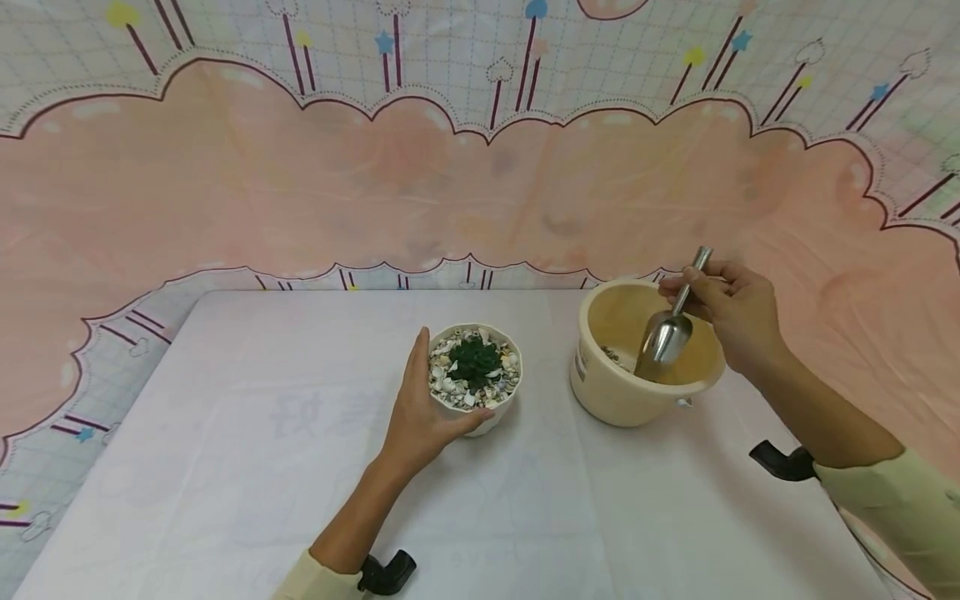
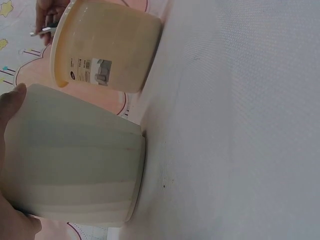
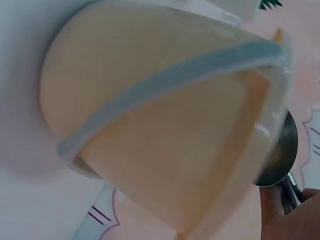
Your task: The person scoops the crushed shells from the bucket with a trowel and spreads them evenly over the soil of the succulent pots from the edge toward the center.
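A white flower pot (image 1: 491,423) stands on the table with a dark green succulent (image 1: 474,360) amid pale pebbles. My left hand (image 1: 427,417) holds the pot from its left side, thumb across the front. In the left wrist view the pot's smooth side (image 2: 75,155) fills the left half. My right hand (image 1: 738,312) grips a metal scoop (image 1: 666,340) by its handle, bowl pointing down inside the cream bucket (image 1: 622,408). A few pebbles (image 1: 617,357) show on the bucket's bottom. The right wrist view has the scoop (image 3: 280,155) partly hidden behind the bucket's rim.
The bucket has a pale carrying handle (image 3: 170,82) lying against its side, and a printed label (image 2: 91,71). A white cloth (image 1: 300,467) covers the table. Behind it hangs a pink and white patterned backdrop (image 1: 375,192).
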`<control>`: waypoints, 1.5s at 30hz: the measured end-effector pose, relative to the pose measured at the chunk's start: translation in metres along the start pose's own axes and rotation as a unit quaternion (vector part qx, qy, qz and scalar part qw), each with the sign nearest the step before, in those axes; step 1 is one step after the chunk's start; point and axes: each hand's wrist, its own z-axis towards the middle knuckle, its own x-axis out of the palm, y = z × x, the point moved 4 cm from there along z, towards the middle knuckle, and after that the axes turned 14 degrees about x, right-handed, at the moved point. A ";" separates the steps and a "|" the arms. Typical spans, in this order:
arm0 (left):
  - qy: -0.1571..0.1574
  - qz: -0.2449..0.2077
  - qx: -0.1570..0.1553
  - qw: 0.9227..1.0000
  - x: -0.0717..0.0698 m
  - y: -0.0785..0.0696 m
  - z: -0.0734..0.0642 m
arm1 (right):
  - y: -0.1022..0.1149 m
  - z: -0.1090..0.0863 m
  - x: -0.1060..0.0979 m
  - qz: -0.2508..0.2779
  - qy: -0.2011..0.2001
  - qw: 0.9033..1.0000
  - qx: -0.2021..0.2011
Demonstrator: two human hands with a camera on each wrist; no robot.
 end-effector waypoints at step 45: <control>0.002 0.002 -0.003 1.000 -0.001 -0.002 0.000 | -0.059 0.044 0.024 -0.316 0.094 0.920 0.213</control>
